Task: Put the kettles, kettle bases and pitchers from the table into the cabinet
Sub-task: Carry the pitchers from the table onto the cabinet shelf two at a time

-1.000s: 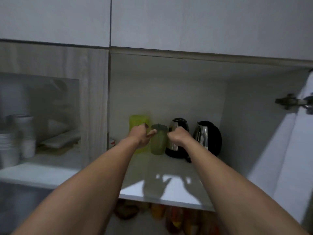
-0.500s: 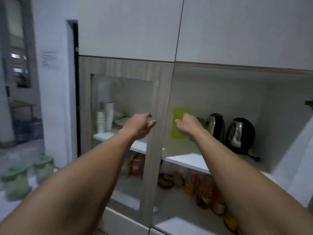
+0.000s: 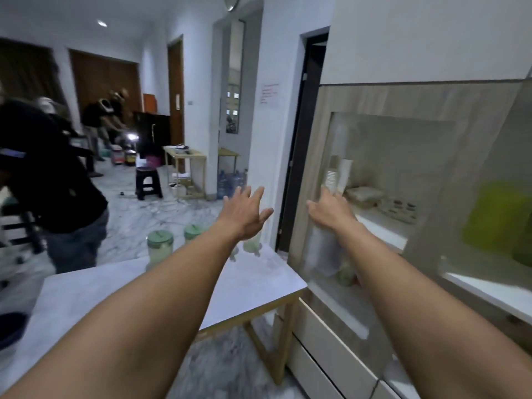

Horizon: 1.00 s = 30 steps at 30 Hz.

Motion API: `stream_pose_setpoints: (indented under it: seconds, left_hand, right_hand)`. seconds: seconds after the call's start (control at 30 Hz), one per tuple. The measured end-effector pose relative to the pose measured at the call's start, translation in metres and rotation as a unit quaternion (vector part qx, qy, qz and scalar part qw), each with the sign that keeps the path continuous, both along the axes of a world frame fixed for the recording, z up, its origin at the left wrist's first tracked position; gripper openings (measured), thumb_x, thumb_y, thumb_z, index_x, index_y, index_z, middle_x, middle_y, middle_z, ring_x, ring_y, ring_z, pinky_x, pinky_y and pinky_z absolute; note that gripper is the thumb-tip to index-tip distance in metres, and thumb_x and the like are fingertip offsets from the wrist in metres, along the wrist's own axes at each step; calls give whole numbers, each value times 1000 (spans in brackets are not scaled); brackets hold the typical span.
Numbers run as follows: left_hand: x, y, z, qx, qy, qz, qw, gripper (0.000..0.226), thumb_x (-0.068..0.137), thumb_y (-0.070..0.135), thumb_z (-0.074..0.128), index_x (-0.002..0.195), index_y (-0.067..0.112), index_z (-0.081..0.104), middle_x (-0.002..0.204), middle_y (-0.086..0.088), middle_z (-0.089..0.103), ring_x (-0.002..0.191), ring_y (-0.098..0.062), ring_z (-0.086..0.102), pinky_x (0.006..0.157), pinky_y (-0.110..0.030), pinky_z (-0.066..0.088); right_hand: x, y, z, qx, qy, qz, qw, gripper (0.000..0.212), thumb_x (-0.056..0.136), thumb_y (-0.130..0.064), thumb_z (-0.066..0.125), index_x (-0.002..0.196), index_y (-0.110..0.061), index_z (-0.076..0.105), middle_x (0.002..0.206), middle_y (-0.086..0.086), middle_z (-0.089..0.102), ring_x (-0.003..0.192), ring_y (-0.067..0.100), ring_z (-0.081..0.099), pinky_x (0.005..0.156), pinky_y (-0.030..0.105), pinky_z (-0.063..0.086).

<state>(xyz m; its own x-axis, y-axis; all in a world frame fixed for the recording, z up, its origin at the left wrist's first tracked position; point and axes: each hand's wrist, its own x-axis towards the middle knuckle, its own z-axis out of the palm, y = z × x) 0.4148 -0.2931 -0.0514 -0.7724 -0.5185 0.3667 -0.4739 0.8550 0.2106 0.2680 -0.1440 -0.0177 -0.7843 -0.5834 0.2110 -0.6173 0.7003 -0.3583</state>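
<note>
Both my arms reach forward with nothing in them. My left hand is spread open above the far end of the white table. My right hand is open in front of the cabinet's glass door. Three clear pitchers with green lids stand at the table's far edge: one at the left, one behind my left forearm, one under my left wrist. A yellow-green pitcher stands on the cabinet shelf at the right.
A person in dark clothes bends over just left of the table. More people stand far back on the left. A black stool, a wooden side table and water bottles lie beyond. Cabinet drawers sit low on the right.
My view has swung left from the open cabinet shelf toward the table. Both hands have come away from the pitchers and kettles on the shelf and opened.
</note>
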Motion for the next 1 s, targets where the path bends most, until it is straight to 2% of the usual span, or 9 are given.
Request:
stream_pose_setpoints:
  seconds: [0.13, 0.27, 0.4, 0.6, 0.77, 1.0]
  left_hand:
    - [55, -47, -21, 13, -13, 65, 998, 71, 100, 58, 32, 159, 23, 15, 165, -11, 15, 152, -35, 12, 118, -62, 19]
    - [101, -95, -37, 36, -19, 115, 993, 70, 101, 56, 31, 160, 24, 10, 168, -10, 6, 154, -34, -1, 119, -64, 9]
    - [125, -139, -50, 44, -26, 142, 989, 70, 101, 57, 26, 160, 27, 4, 168, -12, -2, 154, -36, -5, 120, -64, 4]
    - [140, -198, -81, 59, -42, 182, 981, 72, 101, 58, 25, 160, 28, -4, 167, -13, -7, 154, -36, -8, 119, -63, 3]
    - [132, -238, -118, 83, -58, 200, 975, 72, 102, 57, 26, 160, 28, -5, 167, -12, -8, 153, -37, -9, 120, -62, 4]
    - [95, -303, -187, 142, -45, 213, 966, 72, 101, 60, 24, 160, 30, -6, 168, -8, -8, 154, -31, -8, 120, -60, 2]
  right_hand:
    - [40, -61, -19, 33, -15, 61, 997, 74, 100, -44, 40, 161, -15, 9, 165, 24, 12, 153, 41, 12, 119, 58, 22]
    - [80, -131, -34, 46, -15, 112, 993, 72, 102, -45, 40, 161, -18, 9, 166, 19, 10, 151, 40, 15, 117, 61, 24]
    - [100, -186, -50, 64, -29, 144, 987, 74, 101, -46, 40, 162, -21, 5, 168, 18, 3, 153, 41, 12, 119, 62, 21]
    - [105, -250, -81, 68, -30, 164, 984, 63, 100, -40, 39, 156, -16, 22, 161, 20, 22, 148, 41, 20, 113, 62, 28]
    - [90, -297, -118, 90, -30, 181, 979, 61, 102, -40, 40, 155, -14, 23, 156, 22, 27, 144, 43, 25, 112, 58, 32]
    - [48, -379, -189, 107, -61, 214, 969, 60, 102, -35, 42, 154, -13, 24, 156, 20, 28, 148, 39, 22, 112, 57, 33]
